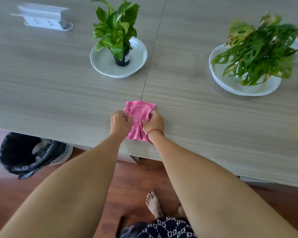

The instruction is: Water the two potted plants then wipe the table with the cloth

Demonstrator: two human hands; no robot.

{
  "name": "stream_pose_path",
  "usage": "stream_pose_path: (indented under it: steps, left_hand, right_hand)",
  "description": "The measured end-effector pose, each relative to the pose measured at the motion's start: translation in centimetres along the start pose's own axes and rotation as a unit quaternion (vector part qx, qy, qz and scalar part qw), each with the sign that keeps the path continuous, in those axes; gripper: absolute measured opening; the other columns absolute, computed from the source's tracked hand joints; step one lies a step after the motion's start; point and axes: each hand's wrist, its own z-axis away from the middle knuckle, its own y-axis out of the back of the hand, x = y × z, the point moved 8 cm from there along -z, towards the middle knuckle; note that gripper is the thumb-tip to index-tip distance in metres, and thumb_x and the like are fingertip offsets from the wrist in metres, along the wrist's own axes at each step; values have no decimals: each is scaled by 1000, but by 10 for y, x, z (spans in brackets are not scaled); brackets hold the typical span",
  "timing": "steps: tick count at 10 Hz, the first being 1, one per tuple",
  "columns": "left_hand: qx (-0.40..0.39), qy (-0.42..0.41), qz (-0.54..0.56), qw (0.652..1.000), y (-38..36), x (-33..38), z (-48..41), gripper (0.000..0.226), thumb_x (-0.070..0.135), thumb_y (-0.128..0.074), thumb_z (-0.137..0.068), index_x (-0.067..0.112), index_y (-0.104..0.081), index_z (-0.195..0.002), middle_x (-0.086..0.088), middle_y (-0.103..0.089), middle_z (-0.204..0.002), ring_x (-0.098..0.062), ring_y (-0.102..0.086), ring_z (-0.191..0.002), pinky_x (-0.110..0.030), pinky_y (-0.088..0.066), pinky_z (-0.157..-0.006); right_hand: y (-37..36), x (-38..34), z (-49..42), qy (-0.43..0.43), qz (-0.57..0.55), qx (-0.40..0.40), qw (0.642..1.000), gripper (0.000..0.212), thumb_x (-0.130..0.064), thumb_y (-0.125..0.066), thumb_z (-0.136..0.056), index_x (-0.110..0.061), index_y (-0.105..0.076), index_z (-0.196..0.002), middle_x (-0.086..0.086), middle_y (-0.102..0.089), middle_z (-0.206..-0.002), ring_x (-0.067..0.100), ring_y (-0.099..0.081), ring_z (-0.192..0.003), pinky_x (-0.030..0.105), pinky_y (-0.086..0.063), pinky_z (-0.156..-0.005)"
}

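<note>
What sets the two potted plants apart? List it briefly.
The left plant stands upright with broad, whole leaves; the right plant sprawls with holed leaves, some browned. The left plant's black pot shows; the right plant's pot is hidden by foliage. Both sit in white dishes on the table.

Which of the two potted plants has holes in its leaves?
The plant on the right: its leaves are pierced with holes, while the left plant has whole leaves.
</note>
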Motion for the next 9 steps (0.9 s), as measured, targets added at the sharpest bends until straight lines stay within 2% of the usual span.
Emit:
stream_pose_path:
  steps: [1, 2, 3, 4, 5, 6, 7, 8, 9]
  left_hand:
    - [7, 18, -12, 1000, 16, -9, -3, 39, 1, -59, -88, 13, -47, -53, 0, -43, -51, -15, -40, -46, -32, -48, -55]
    - [35, 39, -40, 998, 42, -32, -9, 37, 6, -60, -88, 13, -49, -53, -1, -45, -52, -21, -46, -53, -36, -50, -60]
    - [63, 58, -42, 995, 64, -53, -8, 19, 8, -61, -90, 3, -62, -72, -6, -56, -66, -22, -53, -63, -33, -47, -63]
    - [66, 76, -55, 993, 68, -59, -6, 19, 17, -60, -93, 0, -64, -87, -11, -61, -79, -23, -55, -69, -32, -44, -64]
    - [77, 102, -92, 988, 69, -53, 2, 30, 29, -57, -95, 0, -61, -100, -15, -63, -95, -27, -59, -77, -38, -51, -67]
    - [137, 104, -157, 972, 71, -24, 16, 49, 34, -55, -94, 1, -45, -129, -19, -48, -126, -34, -49, -114, -44, -42, -96]
    - [141, 38, -169, 975, 51, 20, 22, 57, 39, -52, -93, 3, -38, -135, -19, -44, -133, -34, -42, -122, -44, -34, -104]
    - [79, -30, -152, 985, 2, 64, 25, 56, 36, -49, -93, 5, -38, -139, -16, -40, -142, -33, -37, -131, -44, -29, -108]
    - [8, -113, -173, 978, -57, 106, 42, 64, 40, -47, -96, 8, -28, -148, -13, -22, -158, -27, -18, -146, -42, -17, -116]
  right_hand:
    - [-12, -8, 7, 4, -20, -13, 1000, 17, -12, -64, -90, -5, -61, -105, 9, -68, -101, 21, -66, -85, 27, -55, -75]
    - [-30, -16, 15, 18, -6, -39, 999, 20, -4, -62, -89, -6, -60, -109, 7, -66, -107, 20, -64, -87, 21, -49, -73]
    - [-53, -25, 26, 26, -4, -57, 998, 22, -4, -64, -88, -7, -61, -109, 9, -66, -109, 25, -65, -97, 28, -52, -80]
    - [-61, -25, 29, 8, 2, -45, 999, 24, -6, -62, -89, -7, -59, -113, 12, -65, -112, 29, -64, -102, 37, -55, -87]
    - [-48, -21, 28, 11, 28, -53, 998, 24, -15, -60, -91, -6, -58, -113, 12, -62, -114, 30, -62, -105, 37, -53, -87]
    - [-12, -16, 12, 29, 60, -29, 997, 30, -26, -57, -93, -6, -56, -116, 14, -60, -119, 32, -58, -111, 40, -50, -91]
    - [44, -1, -10, 34, 100, 18, 994, 33, -27, -55, -94, -4, -55, -118, 17, -55, -123, 33, -52, -117, 39, -44, -95]
    - [109, 23, -25, 42, 173, 69, 982, 33, -25, -54, -93, -4, -54, -119, 18, -49, -129, 34, -45, -122, 38, -40, -98]
    - [154, 42, -31, 56, 240, 76, 966, 46, -28, -52, -94, -5, -44, -133, 20, -33, -146, 34, -33, -135, 39, -29, -110]
